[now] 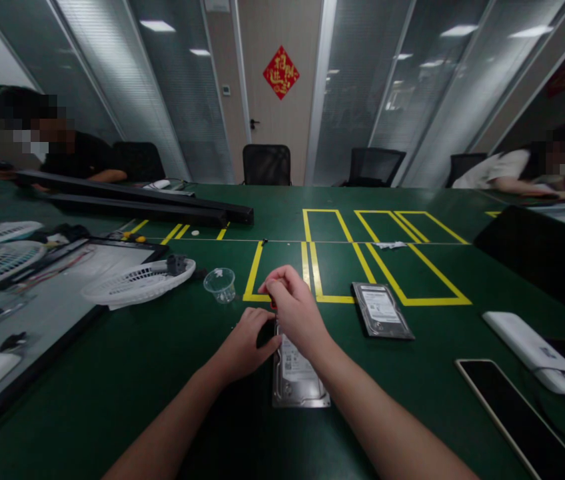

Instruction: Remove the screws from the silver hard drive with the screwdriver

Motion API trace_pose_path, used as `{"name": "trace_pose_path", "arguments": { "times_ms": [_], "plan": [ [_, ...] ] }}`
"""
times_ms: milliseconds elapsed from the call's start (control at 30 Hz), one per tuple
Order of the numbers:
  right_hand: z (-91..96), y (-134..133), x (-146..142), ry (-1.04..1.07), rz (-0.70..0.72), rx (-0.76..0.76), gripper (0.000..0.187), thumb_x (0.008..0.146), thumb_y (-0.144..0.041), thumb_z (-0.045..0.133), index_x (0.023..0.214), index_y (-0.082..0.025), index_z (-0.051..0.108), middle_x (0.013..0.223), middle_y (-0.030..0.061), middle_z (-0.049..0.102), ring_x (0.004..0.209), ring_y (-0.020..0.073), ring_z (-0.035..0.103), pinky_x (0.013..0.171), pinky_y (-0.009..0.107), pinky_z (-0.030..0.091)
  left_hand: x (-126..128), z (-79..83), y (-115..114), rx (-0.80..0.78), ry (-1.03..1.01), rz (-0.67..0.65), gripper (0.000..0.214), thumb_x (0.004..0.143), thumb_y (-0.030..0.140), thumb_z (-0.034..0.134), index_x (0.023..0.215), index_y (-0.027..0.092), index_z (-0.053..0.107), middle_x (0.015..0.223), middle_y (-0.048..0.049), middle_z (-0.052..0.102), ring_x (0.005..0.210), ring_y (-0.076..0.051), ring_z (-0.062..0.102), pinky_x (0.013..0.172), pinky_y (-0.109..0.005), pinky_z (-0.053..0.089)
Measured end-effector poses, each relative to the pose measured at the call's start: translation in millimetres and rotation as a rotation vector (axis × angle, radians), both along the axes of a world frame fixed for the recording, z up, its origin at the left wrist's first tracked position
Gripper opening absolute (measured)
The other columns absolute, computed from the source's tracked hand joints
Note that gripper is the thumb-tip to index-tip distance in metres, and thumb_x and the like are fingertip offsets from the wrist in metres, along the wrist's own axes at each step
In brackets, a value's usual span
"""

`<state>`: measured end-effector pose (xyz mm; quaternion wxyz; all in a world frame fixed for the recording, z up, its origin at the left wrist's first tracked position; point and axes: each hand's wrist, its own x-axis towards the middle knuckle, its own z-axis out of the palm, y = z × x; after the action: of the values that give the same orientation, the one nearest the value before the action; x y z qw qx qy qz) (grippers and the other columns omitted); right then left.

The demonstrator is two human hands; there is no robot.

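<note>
Well, the right hand (295,310) is pinching a small red item (273,304), mostly hidden behind the fingers, over the far end of a hard drive (298,377). That drive is lying label up on the green table (162,393), right in front of the person. The left hand (247,343) is touching its far left side; from where I'm standing, I can't tell whether it's gripping. A second hard drive (382,311) is lying off to the right, and a clear plastic cup (220,287) is standing to the left.
</note>
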<state>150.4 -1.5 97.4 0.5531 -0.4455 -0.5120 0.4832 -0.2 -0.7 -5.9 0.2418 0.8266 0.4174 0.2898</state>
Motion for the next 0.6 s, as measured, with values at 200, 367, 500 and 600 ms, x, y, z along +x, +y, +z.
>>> {"name": "trace_pose_path", "arguments": {
  "times_ms": [200,367,500,600],
  "plan": [
    [-0.7,0.9,1.7,-0.1,0.013,0.04,0.013,0.089,-0.031,0.057,0.08,-0.024,0.063,0.078,-0.0009,0.057,0.077,0.0185,0.053,0.068,0.031,0.041,-0.6,-4.1,0.7,0.001,0.0,0.006,0.036,0.094,0.025,0.071,0.13,0.021,0.066,0.127,-0.0125,0.069,0.119,-0.032,0.061,0.104,-0.051,0.054],
    [-4.1,2.8,2.9,-0.132,-0.01,0.051,0.015,0.089,-0.031,0.057,0.082,-0.026,0.069,0.079,0.0003,0.059,0.082,0.0199,0.055,0.07,0.031,0.042,-0.4,-2.3,0.3,0.005,-0.008,0.006,0.035,0.093,0.026,0.071,0.127,0.021,0.067,0.124,-0.0116,0.07,0.116,-0.032,0.062,0.102,-0.051,0.055],
    [-0.6,1.9,2.1,-0.111,0.001,0.028,0.016,0.088,-0.029,0.056,0.083,-0.025,0.071,0.079,0.0002,0.061,0.08,0.0194,0.055,0.072,0.032,0.043,-0.8,-2.7,0.4,0.011,-0.008,0.006,0.036,0.093,0.024,0.072,0.128,0.022,0.066,0.125,-0.0115,0.07,0.117,-0.032,0.061,0.103,-0.051,0.054],
    [2.1,0.5,1.3,-0.06,0.008,0.015,0.015,0.087,-0.028,0.055,0.084,-0.024,0.07,0.08,-0.0003,0.063,0.078,0.0188,0.056,0.073,0.033,0.043,-1.1,-3.3,0.4,0.012,-0.004,0.006,0.035,0.093,0.024,0.072,0.128,0.022,0.067,0.125,-0.0113,0.07,0.117,-0.032,0.061,0.103,-0.05,0.054]
  ]
}}
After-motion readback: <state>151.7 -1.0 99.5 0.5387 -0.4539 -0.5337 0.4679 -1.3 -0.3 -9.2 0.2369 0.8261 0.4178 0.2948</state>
